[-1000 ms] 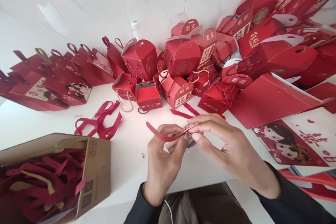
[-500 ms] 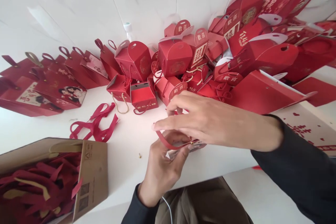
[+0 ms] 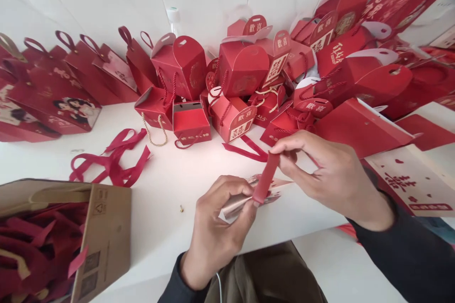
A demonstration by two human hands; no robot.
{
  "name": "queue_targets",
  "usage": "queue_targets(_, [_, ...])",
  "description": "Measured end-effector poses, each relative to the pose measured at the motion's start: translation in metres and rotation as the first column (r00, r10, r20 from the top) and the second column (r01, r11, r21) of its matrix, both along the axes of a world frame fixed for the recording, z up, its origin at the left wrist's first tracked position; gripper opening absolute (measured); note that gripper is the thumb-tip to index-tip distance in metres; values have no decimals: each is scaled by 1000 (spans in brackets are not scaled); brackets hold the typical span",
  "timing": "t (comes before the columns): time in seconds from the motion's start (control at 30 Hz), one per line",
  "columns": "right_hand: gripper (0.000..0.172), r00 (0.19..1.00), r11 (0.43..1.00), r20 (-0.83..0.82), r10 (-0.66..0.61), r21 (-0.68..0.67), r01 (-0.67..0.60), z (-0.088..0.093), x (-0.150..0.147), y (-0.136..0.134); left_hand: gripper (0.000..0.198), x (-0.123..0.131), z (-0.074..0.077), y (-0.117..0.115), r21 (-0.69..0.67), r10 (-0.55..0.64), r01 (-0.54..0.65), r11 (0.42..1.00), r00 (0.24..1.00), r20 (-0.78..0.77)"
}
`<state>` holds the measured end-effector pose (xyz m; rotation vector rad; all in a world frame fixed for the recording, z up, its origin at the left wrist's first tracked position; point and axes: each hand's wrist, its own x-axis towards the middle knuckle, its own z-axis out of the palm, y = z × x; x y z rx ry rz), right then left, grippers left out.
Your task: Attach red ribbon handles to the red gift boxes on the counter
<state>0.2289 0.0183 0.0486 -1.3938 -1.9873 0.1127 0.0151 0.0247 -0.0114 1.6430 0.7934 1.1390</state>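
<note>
My left hand (image 3: 218,222) is closed, its thumb and fingers pinching the top of a small pinkish paper gift box (image 3: 234,207). Also under that thumb is the lower end of a short red strap (image 3: 266,177). The strap's upper end is pinched by my right hand (image 3: 327,177), up and to the right of the box. My fingers hide part of the box. A loose red ribbon (image 3: 245,150) lies just beyond the strap. On the white table, left of my left hand, sits a tiny gold rivet (image 3: 181,209).
A cardboard box (image 3: 110,232) full of red straps stands front left. More red ribbon (image 3: 124,161) lies behind it. Red gift boxes (image 3: 188,66) crowd the back along the wall, with handled ones (image 3: 67,90) at left. A printed cream sheet (image 3: 401,180) lies at right.
My right hand has moved right, and the strap, curved in a loop before, now runs from the box up to its fingertips. The view has shifted slightly.
</note>
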Motion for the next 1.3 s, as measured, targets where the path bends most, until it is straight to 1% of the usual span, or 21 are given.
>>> queue_targets(0.07, [10, 986, 986, -93, -136, -109, 125, -7, 1, -8, 12, 2, -2, -1, 30, 12, -12, 999, 1000, 3])
queue_targets(0.13, [6, 951, 956, -202, -236, -221, 190, -12, 3, -12, 15, 4, -4, -2, 72, 23, -24, 997, 1000, 13])
queue_targets(0.17, [4, 927, 942, -265, -265, -275, 191, -13, 4, -12, 17, 4, -5, -3, 90, 30, -31, 995, 999, 20])
queue_targets(0.23, [7, 879, 913, -380, -288, -385, 133, -13, 5, -11, 18, 5, -6, -3, 114, 32, -34, 993, 999, 24])
queue_targets(0.33, [13, 843, 856, -477, -250, -516, -37, -8, 5, -7, 19, 5, -7, -3, 126, 20, -23, 992, 1000, 21])
queue_targets(0.4, [13, 853, 808, -481, -203, -574, -132, -2, 3, -4, 18, 5, -7, -3, 132, 16, -20, 991, 999, 27])
queue_targets(0.47, [15, 886, 772, -442, -140, -609, -182, 4, 1, -1, 18, 5, -6, -3, 135, 15, -19, 991, 999, 31])
queue_targets(0.5, [15, 907, 766, -409, -102, -614, -190, 7, 0, 0, 18, 5, -6, -3, 138, 12, -16, 990, 1000, 28])
queue_targets(0.57, [13, 935, 772, -350, -52, -608, -185, 12, -2, 3, 20, 5, -5, -3, 141, 18, -21, 990, 1000, 22])
queue_targets(0.63, [13, 941, 765, -334, -47, -618, -181, 15, -3, 4, 22, 4, -4, -3, 149, 35, -37, 988, 999, 17])
queue_targets(0.77, [18, 920, 682, -376, -113, -703, -203, 19, -8, 7, 22, 3, -4, -3, 177, 53, -56, 983, 998, 27])
queue_targets(0.83, [20, 916, 656, -383, -121, -723, -216, 20, -10, 9, 22, 2, -5, -2, 182, 50, -57, 982, 998, 39])
queue_targets(0.9, [24, 926, 660, -364, -99, -720, -213, 21, -12, 11, 23, 1, -6, -2, 181, 47, -56, 982, 998, 51])
queue_targets(1.03, [35, 957, 718, -288, -37, -674, -175, 21, -16, 14, 24, 0, -9, -1, 178, 46, -57, 982, 997, 63])
queue_targets(1.1, [38, 961, 731, -275, -18, -659, -175, 20, -17, 15, 24, 1, -10, -1, 172, 49, -59, 983, 997, 61])
queue_targets(1.23, [39, 959, 732, -284, -4, -653, -191, 20, -17, 17, 25, 1, -10, 0, 169, 50, -60, 984, 997, 66])
queue_targets(1.3, [38, 949, 713, -314, -4, -667, -218, 20, -14, 17, 24, 2, -9, -1, 164, 51, -62, 985, 996, 68])
